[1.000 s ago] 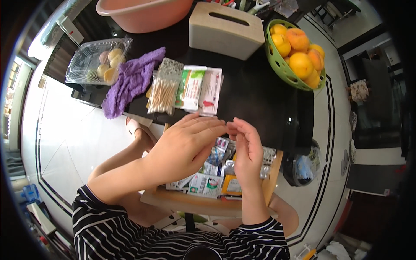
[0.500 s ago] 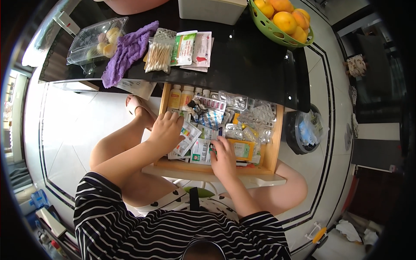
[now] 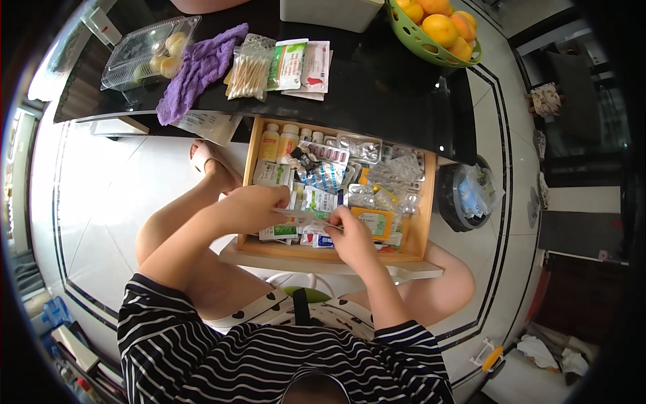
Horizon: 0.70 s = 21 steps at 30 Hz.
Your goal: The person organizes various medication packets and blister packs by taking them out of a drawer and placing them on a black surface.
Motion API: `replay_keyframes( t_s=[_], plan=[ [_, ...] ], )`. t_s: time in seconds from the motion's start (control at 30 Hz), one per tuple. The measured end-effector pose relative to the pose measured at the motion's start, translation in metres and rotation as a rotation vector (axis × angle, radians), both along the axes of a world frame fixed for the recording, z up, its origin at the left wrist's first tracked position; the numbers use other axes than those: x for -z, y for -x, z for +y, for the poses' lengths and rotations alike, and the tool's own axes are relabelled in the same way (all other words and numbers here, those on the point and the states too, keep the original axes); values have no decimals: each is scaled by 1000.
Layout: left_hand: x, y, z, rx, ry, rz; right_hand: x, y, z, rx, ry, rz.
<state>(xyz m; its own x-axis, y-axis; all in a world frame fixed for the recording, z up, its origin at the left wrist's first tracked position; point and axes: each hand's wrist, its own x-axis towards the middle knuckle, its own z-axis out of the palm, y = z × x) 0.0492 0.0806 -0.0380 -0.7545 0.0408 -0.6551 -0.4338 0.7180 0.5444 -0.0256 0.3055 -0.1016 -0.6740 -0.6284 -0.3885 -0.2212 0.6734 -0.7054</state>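
Note:
Over an open wooden drawer (image 3: 253, 158) full of medicines, my two hands are close together. My left hand (image 3: 256, 207) pinches a flat white packet (image 3: 296, 214), seen almost edge-on. The fingers of my right hand (image 3: 352, 236) are closed on another thin white packet (image 3: 324, 224), and the two packets meet or overlap between the hands. Below them lie white-and-green sachets (image 3: 319, 200), a blue-and-white box or tube (image 3: 326, 241) and a yellow box (image 3: 372, 223). Blister packs (image 3: 323, 176) fill the middle, and pill bottles (image 3: 288, 140) stand at the far left of the drawer.
On the black tabletop (image 3: 383, 87) are a clear plastic box (image 3: 138, 57), a purple cloth (image 3: 202, 67), a bag of cotton swabs (image 3: 249, 75), flat packets (image 3: 288, 64) and a green basket (image 3: 410, 40) of orange fruit. A lined bin (image 3: 457, 202) stands right of the drawer.
Both hands have lifted white packets from the front of the drawer and brought them together. The blue-and-white item beneath is now uncovered. The view has shifted slightly.

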Motion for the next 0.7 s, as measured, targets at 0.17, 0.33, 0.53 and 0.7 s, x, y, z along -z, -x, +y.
replay_keyframes(
  t_s=[0.17,0.33,0.53,0.7],
  plan=[
    [-20,-6,-17,-563,-818,168,-25,12,7,540,494,-474],
    [8,-4,26,-1011,-1146,203,-47,-7,-10,694,920,-778],
    [20,-6,34,-870,-874,335,-52,-5,-8,590,787,-774],
    [27,-3,0,-363,-354,781,-52,9,4,578,810,-735]
  ],
)
